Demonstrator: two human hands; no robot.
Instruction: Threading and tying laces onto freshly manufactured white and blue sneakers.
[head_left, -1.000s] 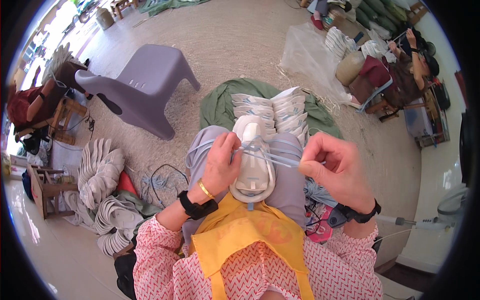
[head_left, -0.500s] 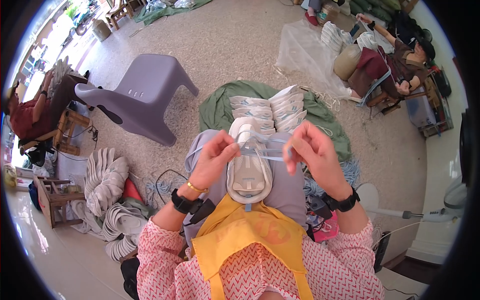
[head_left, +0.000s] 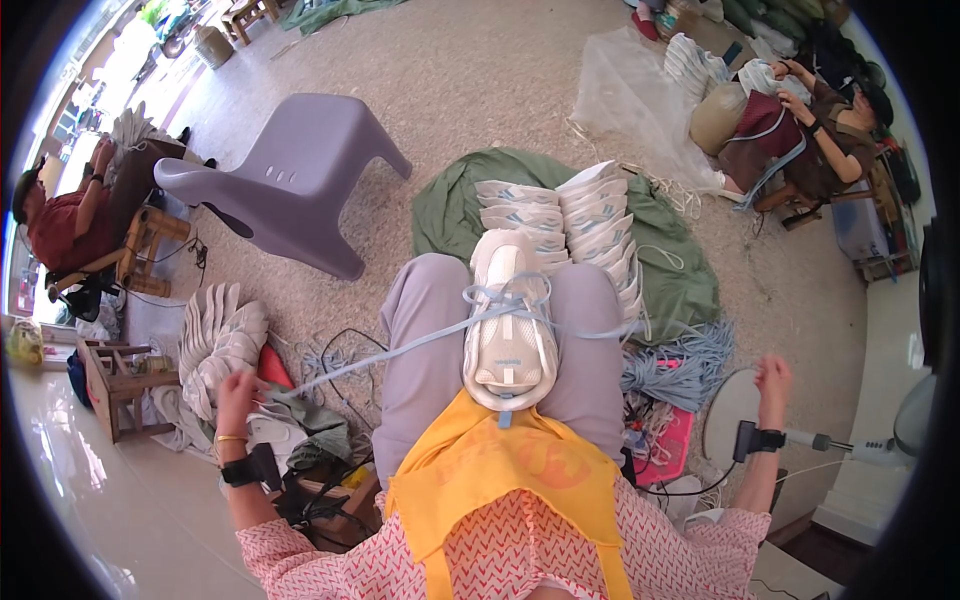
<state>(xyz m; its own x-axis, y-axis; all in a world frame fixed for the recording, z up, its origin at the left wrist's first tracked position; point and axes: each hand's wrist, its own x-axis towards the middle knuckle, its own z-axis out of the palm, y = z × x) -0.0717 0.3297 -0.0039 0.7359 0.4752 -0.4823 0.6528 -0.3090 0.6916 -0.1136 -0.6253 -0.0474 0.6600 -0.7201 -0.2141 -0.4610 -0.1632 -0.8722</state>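
Between my knees lies a white shoe [head_left: 506, 345], its toe pointing away, with a pale blue shoelace [head_left: 425, 338] looped and crossed over its upper. My left hand [head_left: 240, 395] is far out to the left, its fingers closed on one end of the lace, which runs taut from the shoe. My right hand [head_left: 773, 388] is raised far out to the right, fingers curled together. The lace's right end stretches over my right knee and blurs; whether it reaches that hand cannot be made out.
Beyond my knees, stacked white shoe pieces [head_left: 600, 215] lie on a green cloth [head_left: 450, 205]. A purple chair [head_left: 300, 170] stands ahead left. Blue laces [head_left: 690, 365] and a pink tray [head_left: 668, 445] lie to the right, more shoe pieces [head_left: 215, 345] left. Two people sit further off.
Both hands have moved from close above the shoe outward to either side and back toward me. The lace, loosely looped before, is now drawn into a crossing over the shoe.
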